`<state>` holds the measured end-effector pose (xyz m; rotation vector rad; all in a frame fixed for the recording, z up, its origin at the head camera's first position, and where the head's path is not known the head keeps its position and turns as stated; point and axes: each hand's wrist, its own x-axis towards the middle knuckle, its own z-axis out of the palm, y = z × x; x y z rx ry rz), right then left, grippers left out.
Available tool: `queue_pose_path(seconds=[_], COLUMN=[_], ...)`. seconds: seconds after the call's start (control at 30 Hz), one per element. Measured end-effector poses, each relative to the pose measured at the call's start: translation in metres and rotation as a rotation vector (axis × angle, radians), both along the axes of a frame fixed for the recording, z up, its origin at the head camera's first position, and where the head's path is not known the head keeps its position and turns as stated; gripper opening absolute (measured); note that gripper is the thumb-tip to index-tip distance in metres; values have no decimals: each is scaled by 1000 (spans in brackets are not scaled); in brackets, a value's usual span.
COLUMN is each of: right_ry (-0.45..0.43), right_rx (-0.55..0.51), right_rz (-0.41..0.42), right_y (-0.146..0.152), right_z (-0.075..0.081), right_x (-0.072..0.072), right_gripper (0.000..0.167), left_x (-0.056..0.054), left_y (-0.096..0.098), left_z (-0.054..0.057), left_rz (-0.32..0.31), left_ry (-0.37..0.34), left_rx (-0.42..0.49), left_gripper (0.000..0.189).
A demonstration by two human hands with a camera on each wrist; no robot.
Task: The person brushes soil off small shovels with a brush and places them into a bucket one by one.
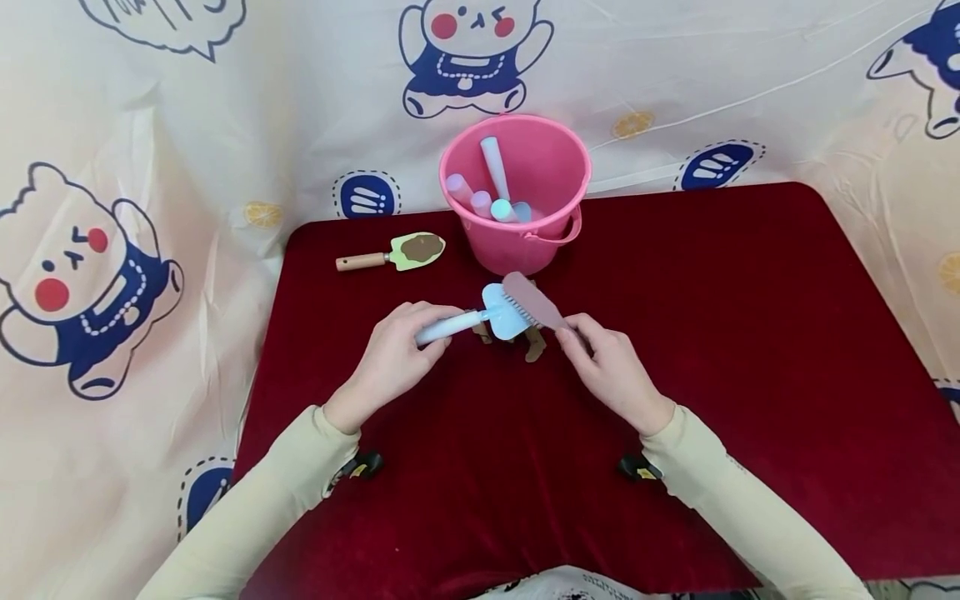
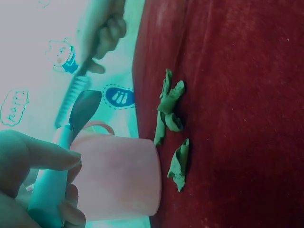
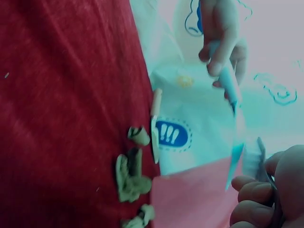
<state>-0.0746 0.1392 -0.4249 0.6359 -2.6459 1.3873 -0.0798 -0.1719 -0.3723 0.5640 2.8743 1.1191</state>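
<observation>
My left hand (image 1: 397, 354) grips the pale handle of a light blue toy trowel (image 1: 507, 313), its blade pointing right and held above the table. A brush with a dusky pink back (image 1: 534, 300) is in my right hand (image 1: 611, 367), its bristles against or very close to the trowel blade in the head view. Below the two tools, brown crumpled pieces (image 1: 535, 343) lie on the cloth; they look greenish in the left wrist view, where one twisted piece (image 2: 169, 109) and a smaller piece (image 2: 179, 165) show apart.
A pink bucket (image 1: 517, 250) holding several pastel-handled tools stands behind my hands. Left of it lies a green trowel (image 1: 416, 251) with a wooden handle and a brown patch on its blade. Dark red cloth (image 1: 750, 375) covers the table, and a printed curtain (image 1: 300, 100) hangs behind.
</observation>
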Motion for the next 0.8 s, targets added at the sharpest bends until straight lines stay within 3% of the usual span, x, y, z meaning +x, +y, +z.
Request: queue_pose_path(seconds=[0.13,0.33,0.6,0.8], right_ry=[19,27,-14,25], right_rx=[2,4,-19,-51], right_rz=[58,25,-29,61], right_y=[-8,-6,0,-7], right_z=[6,0,-9,-1], right_x=[1,-1,-3,4], right_gripper=[13,12,10,11], left_x=[-1,1,2,3], left_y=[1,1,-1,0], left_z=[-1,0,-3,-3], left_rz=[-25,-20,6,15], left_ry=[78,152,155,149], left_rx=[-28,-35,-28,-18], left_gripper=[37,38,37,37])
